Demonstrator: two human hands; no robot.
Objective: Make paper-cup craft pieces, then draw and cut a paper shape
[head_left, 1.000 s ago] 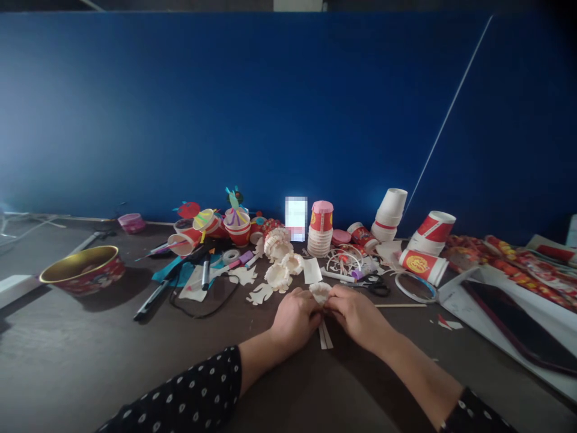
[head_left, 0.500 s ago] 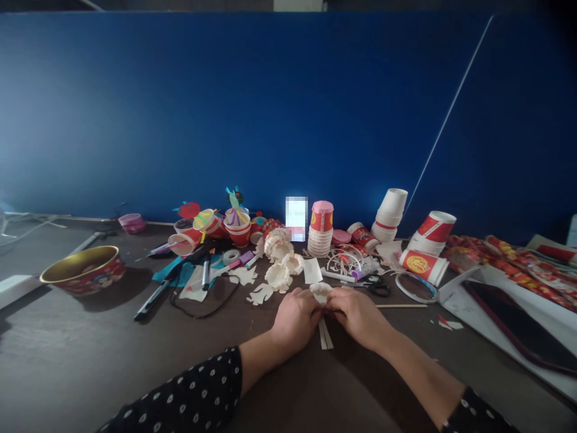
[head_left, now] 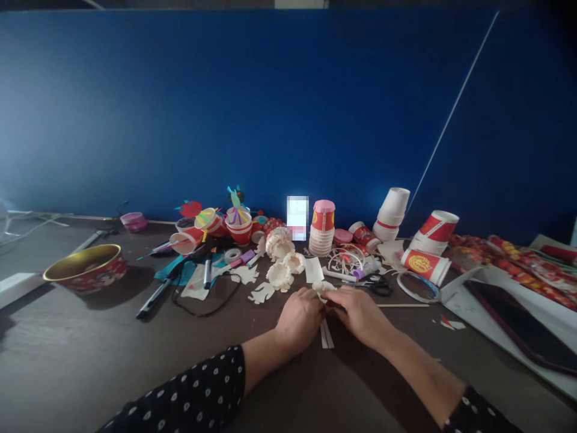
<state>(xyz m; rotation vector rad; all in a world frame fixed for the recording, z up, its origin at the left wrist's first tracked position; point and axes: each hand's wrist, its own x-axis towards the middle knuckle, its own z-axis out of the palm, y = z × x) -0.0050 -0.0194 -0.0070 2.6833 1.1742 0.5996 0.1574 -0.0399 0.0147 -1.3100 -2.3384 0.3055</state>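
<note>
My left hand [head_left: 299, 320] and my right hand [head_left: 360, 314] meet above the tabletop, fingers bent and pinched together. Between them is a small curled piece of white paper [head_left: 323, 287], with a frilled edge showing beyond the fingertips. Where exactly each hand grips it is partly hidden by the fingers. Narrow white paper strips [head_left: 327, 338] stick out below the hands toward me. Just past the hands lie curled, petal-like white paper pieces [head_left: 279, 274] and a small white paper sheet [head_left: 314, 270].
Scissors [head_left: 378, 285] and a thin wooden stick [head_left: 403, 305] lie to the right. Stacked paper cups [head_left: 321, 239] stand behind. At left are a red bowl with gold inside [head_left: 85, 273] and a black pen [head_left: 157, 297]. A phone [head_left: 518, 325] rests in a white tray at right.
The frilled paper has tipped lower between my hands, and my right fingers now cover more of it. The whole view has shifted slightly; the other things lie as before.
</note>
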